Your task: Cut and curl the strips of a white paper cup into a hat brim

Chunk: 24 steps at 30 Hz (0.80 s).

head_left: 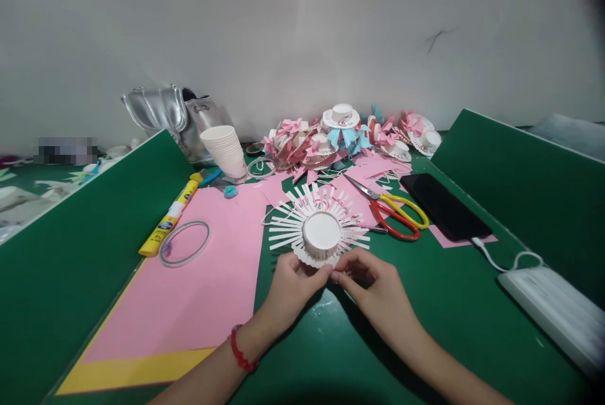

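near the center of the frame, a white paper cup stands base up, its side cut into strips that fan out flat. the left hand pinches its near edge between thumb and fingers, and the right hand grips the same edge just beside it. scissors lie right of center, near a black phone. pink paper fills the lower left, with a glue stick near its upper left edge; a stack of cups leans left of top center.
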Each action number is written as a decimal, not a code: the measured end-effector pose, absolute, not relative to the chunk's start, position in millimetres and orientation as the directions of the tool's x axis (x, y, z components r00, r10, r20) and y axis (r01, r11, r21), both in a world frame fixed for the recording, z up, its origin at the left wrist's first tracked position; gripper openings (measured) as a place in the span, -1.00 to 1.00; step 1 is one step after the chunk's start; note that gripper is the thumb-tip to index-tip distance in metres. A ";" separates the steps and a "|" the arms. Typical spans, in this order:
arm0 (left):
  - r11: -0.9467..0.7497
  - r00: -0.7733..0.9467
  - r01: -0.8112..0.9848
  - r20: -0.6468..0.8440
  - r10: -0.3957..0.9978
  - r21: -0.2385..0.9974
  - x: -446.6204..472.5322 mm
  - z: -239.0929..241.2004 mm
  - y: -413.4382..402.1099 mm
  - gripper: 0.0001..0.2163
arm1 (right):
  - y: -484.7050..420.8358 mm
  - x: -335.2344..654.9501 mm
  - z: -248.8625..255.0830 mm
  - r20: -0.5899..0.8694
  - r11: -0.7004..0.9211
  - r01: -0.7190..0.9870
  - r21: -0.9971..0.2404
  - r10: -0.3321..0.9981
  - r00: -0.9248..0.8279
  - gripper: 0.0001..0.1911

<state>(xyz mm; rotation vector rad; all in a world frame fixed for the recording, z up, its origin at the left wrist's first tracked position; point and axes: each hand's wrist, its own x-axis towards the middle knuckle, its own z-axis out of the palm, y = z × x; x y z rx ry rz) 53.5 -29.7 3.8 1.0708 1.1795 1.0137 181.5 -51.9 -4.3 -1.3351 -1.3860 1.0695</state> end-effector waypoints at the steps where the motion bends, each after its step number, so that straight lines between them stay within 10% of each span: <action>1: 0.203 0.102 -0.041 -0.198 0.975 0.978 53.4 2.6 -29.3 -0.85 | -52.0 181.4 -4.4 0.048 0.048 0.211 -0.976 0.999 -0.008 -0.94; 24: 0.181 0.092 -0.006 -0.180 0.979 0.983 52.8 -0.1 -28.2 -0.84 | -50.6 183.8 -8.8 0.080 0.070 0.215 -0.974 0.996 0.038 -0.93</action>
